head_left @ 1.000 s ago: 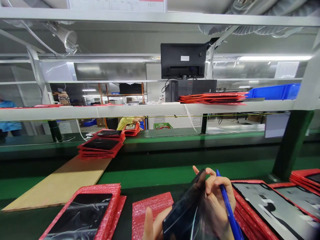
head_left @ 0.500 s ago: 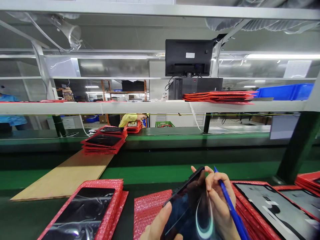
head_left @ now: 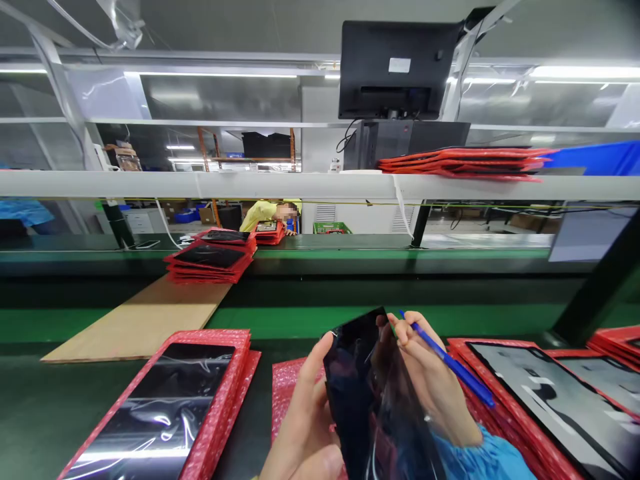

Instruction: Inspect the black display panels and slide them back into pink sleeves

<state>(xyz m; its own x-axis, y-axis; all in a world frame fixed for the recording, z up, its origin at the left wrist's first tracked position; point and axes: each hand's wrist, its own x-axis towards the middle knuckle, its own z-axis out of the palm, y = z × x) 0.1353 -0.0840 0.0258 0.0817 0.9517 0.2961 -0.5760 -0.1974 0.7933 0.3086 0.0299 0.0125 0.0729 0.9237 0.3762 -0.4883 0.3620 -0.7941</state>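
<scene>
A glossy black screen panel (head_left: 373, 393) is tilted up in front of me, its face reflecting the room. My left hand (head_left: 307, 420) grips its left edge, fingers behind and thumb at the lower part. At the panel's upper right edge, my right hand (head_left: 430, 373) pinches the rim and also carries a blue pen (head_left: 450, 367) across the fingers. Underneath lies a red bubble-wrap pouch (head_left: 285, 387), partly covered by my left hand. To the left, a stack of red pouches (head_left: 243, 373) bears another black screen panel (head_left: 170, 400) with clear film on it.
On the right, grey-backed panels (head_left: 545, 393) lie on red pouches. More pouches with panels (head_left: 210, 257) sit by a wooden board (head_left: 140, 320) on the green bench. A shelf bar (head_left: 300, 185) crosses ahead, below a monitor (head_left: 400, 70). A person in yellow (head_left: 263, 213) bends beyond.
The panel has turned and tilted, its top corner shifting left. My left hand has moved up its left edge. The view has dipped downward, and a blue sleeve now shows at my right wrist.
</scene>
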